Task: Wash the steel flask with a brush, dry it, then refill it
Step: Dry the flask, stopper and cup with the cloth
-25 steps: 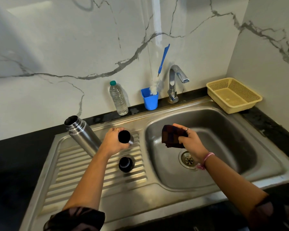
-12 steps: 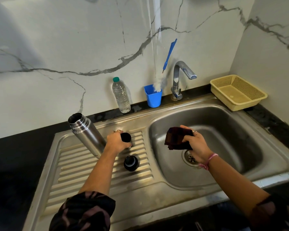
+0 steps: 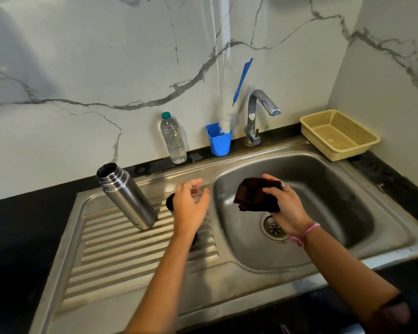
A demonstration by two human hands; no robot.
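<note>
From the head camera I see the flask (image 3: 127, 197) standing open on the draining board left of the sink (image 3: 384, 213). My left hand (image 3: 191, 206), fingers loosely spread, hovers beside it over a black cap (image 3: 170, 203). My right hand (image 3: 284, 204) pinches a dark cloth (image 3: 255, 195) above the sink.

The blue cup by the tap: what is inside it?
In the blue cup stands a bottle brush, white bristles down, blue handle leaning up against the wall. The cup's wall hides its bottom.
</note>
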